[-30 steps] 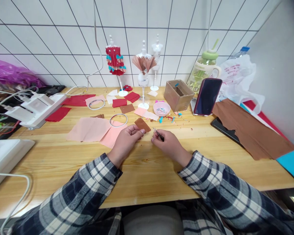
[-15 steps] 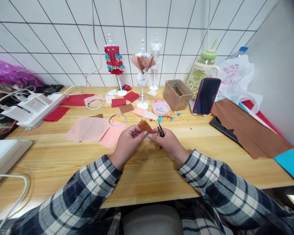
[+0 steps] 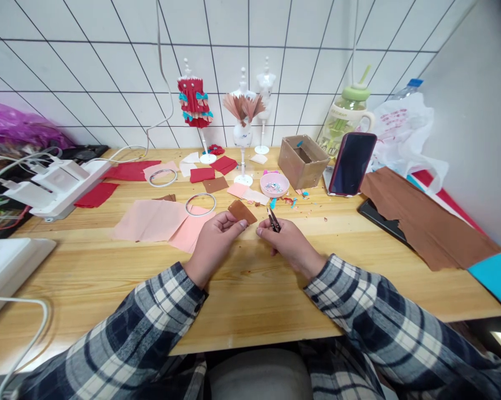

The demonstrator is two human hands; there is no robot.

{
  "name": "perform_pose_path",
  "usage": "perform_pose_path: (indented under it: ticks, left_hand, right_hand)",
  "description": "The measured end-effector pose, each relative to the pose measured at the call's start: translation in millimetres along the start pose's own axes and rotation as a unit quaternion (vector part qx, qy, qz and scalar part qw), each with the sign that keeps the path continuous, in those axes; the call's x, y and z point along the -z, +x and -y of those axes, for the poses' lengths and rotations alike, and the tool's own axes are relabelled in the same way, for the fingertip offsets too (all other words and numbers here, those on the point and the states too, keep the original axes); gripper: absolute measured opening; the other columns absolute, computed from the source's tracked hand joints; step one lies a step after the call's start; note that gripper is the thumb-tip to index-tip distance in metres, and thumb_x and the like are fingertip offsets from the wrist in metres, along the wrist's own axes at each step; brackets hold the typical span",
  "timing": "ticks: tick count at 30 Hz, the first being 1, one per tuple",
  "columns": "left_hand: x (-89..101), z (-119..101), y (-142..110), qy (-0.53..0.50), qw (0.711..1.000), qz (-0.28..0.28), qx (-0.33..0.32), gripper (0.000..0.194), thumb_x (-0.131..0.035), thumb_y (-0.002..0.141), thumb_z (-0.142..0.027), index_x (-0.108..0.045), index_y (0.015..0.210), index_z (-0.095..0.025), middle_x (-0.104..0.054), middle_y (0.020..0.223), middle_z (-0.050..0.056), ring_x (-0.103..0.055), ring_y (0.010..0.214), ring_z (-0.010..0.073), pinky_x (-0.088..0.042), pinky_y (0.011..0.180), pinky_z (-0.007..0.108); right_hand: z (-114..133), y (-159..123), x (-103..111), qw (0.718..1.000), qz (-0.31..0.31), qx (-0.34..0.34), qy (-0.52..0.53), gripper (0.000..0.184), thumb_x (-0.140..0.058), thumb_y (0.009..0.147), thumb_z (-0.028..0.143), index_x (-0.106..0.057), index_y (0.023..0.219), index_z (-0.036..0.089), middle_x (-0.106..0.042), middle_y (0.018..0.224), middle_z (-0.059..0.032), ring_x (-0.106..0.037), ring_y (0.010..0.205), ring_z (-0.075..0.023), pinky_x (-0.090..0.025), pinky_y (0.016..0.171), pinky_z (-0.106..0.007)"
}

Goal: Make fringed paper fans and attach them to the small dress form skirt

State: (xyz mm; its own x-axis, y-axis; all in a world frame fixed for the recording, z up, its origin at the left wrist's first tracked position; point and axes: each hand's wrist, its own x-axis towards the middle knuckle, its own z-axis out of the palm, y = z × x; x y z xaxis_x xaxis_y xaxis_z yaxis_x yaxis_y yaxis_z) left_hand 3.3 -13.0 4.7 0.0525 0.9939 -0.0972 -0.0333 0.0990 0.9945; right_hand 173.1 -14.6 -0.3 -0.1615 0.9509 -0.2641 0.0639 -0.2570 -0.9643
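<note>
Between its thumb and fingers my left hand [image 3: 217,238] pinches a small brown piece of paper or cloth [image 3: 242,213]. My right hand [image 3: 289,240] is closed around small thread snips [image 3: 274,220], whose blades point up and away from me. A narrow gap separates the snips from the brown piece. Just beyond my hands lie a pink dish [image 3: 274,184] of small beads or sequins and scattered scraps. Further back, a white mini mannequin [image 3: 242,133] wears pleated brown pieces at its chest.
Pink sheets [image 3: 150,220] and a metal ring [image 3: 201,204] lie to the left. A cardboard box [image 3: 303,161], a propped phone [image 3: 352,164] and a large brown sheet [image 3: 429,222] occupy the right. A mannequin in a red dress [image 3: 194,103] stands at the back, near the tiled wall.
My right thumb and fingers have come off the brown piece and moved slightly right with the snips. The brown piece has shifted a little left in my left hand.
</note>
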Motion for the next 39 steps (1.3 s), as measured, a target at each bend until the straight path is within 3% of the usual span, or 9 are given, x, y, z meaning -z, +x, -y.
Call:
perform_pose_path:
  ticks: [3,6,11,17,23,31,34,37,39]
  left_hand:
    - [1.7,1.0,1.0,-0.038,0.999,0.015,0.017,0.025,-0.078,0.071,-0.036,-0.065,0.082,-0.018,-0.070,0.078,0.000,-0.061,0.070,0.0142,-0.045,0.067,0.024]
    - [0.4,0.8,0.0,-0.037,0.998,0.054,0.024,0.027,-0.079,0.071,-0.036,-0.065,0.083,-0.017,-0.071,0.081,0.001,-0.062,0.073,0.0147,-0.045,0.069,0.025]
    - [-1.2,-0.4,-1.8,0.001,0.996,0.084,0.018,0.028,-0.079,0.070,-0.038,-0.063,0.078,-0.016,-0.071,0.083,0.002,-0.062,0.076,0.0156,-0.045,0.072,0.027]
    - [2.8,3.3,-0.1,0.039,0.994,0.102,0.027,0.032,-0.077,0.072,-0.040,-0.069,0.090,-0.015,-0.073,0.092,0.007,-0.066,0.083,0.0196,-0.047,0.077,0.031]
    - [2.2,-2.5,0.6,-0.014,0.989,0.145,0.018,0.042,-0.080,0.069,-0.037,-0.071,0.105,-0.018,-0.074,0.106,0.010,-0.067,0.097,0.0238,-0.049,0.085,0.032]
    - [-0.1,-1.3,-1.6,0.016,0.995,0.082,0.047,0.031,-0.081,0.067,-0.039,-0.076,0.088,-0.017,-0.077,0.089,0.006,-0.068,0.082,0.0217,-0.050,0.076,0.031]
    - [2.4,1.3,1.8,-0.073,0.994,0.044,0.062,0.026,-0.082,0.067,-0.035,-0.075,0.084,-0.016,-0.075,0.084,0.004,-0.065,0.076,0.0169,-0.049,0.073,0.028]
    - [4.8,1.3,5.0,-0.162,0.984,0.006,0.069,0.021,-0.083,0.067,-0.030,-0.072,0.079,-0.016,-0.071,0.079,0.001,-0.062,0.074,0.0114,-0.048,0.071,0.022]
    - [5.7,0.5,5.8,-0.193,0.978,-0.010,0.079,0.021,-0.083,0.067,-0.028,-0.070,0.076,-0.016,-0.067,0.076,-0.001,-0.061,0.073,0.0094,-0.048,0.071,0.020]
  right_hand:
    - [3.0,-1.5,3.0,0.999,-0.023,0.029,0.031,0.033,-0.059,0.071,0.029,-0.064,0.102,0.018,-0.036,0.060,0.0073,-0.032,0.050,-0.0086,-0.030,0.043,-0.021]
    - [5.6,-2.5,4.0,0.999,-0.002,0.047,0.025,0.041,-0.059,0.074,0.032,-0.064,0.111,0.018,-0.038,0.058,0.0076,-0.030,0.049,-0.0080,-0.026,0.046,-0.023]
    - [3.7,-0.4,3.3,0.999,-0.005,0.044,-0.017,0.038,-0.070,0.068,0.045,-0.065,0.092,0.016,-0.045,0.061,0.0066,-0.035,0.052,-0.0078,-0.028,0.050,-0.023]
    - [2.4,2.5,5.5,0.998,-0.013,0.045,-0.042,0.026,-0.067,0.069,0.041,-0.060,0.077,0.017,-0.044,0.057,0.0068,-0.037,0.052,-0.0089,-0.029,0.050,-0.023]
    - [4.1,2.9,5.1,0.993,-0.029,0.083,-0.079,0.021,-0.065,0.071,0.037,-0.059,0.076,0.018,-0.047,0.059,0.0053,-0.041,0.057,-0.0110,-0.032,0.055,-0.024]
    - [1.6,0.2,3.0,0.988,-0.022,0.106,-0.110,0.022,-0.064,0.075,0.038,-0.057,0.083,0.019,-0.040,0.059,0.0071,-0.037,0.055,-0.0103,-0.030,0.052,-0.023]
    - [0.7,-2.2,2.0,0.991,-0.021,0.109,-0.075,0.028,-0.050,0.087,0.048,-0.051,0.092,0.021,-0.039,0.061,0.0077,-0.036,0.050,-0.0099,-0.032,0.049,-0.023]
    - [-3.7,-5.2,-1.0,0.992,0.035,0.099,-0.063,0.029,-0.032,0.096,0.050,-0.044,0.092,0.024,-0.043,0.064,0.0071,-0.038,0.046,-0.0096,-0.033,0.045,-0.022]
    - [-7.1,-7.0,-3.3,0.985,0.075,0.118,-0.104,0.026,-0.032,0.097,0.047,-0.041,0.089,0.024,-0.047,0.065,0.0065,-0.042,0.048,-0.0099,-0.034,0.046,-0.022]
